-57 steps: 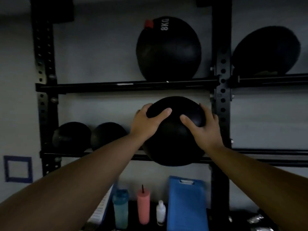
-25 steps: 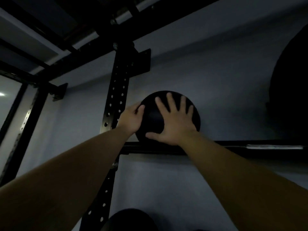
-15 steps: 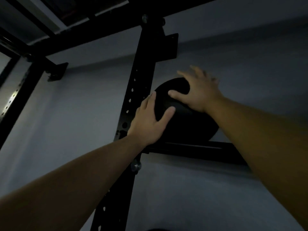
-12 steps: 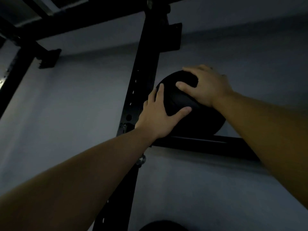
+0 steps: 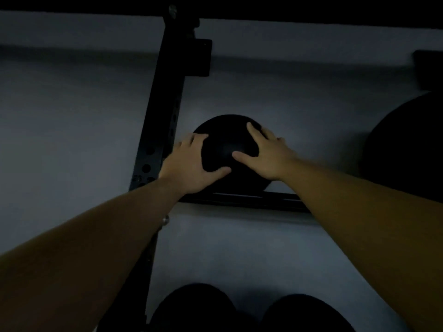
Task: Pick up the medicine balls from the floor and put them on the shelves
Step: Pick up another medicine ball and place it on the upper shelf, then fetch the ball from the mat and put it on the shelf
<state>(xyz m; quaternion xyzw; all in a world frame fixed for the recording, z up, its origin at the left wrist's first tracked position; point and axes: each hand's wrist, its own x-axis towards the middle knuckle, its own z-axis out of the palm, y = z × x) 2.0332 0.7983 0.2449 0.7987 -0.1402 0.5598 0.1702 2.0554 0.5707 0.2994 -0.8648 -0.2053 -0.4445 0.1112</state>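
Dim light is washing over a plain grey wall filling the view, a black perforated rack upright is running from six up to twelve o'clock, a dark ceiling strip is crossing the top, and a black bracket is sitting at two o'clock.

**Person's arms and hands: appearance**

Both forearms bare to the frame edge; no sleeves visible. Left hand and right hand ungloved. No rings, watch or wristband discernible. Dim lighting; finer detail cannot be resolved.
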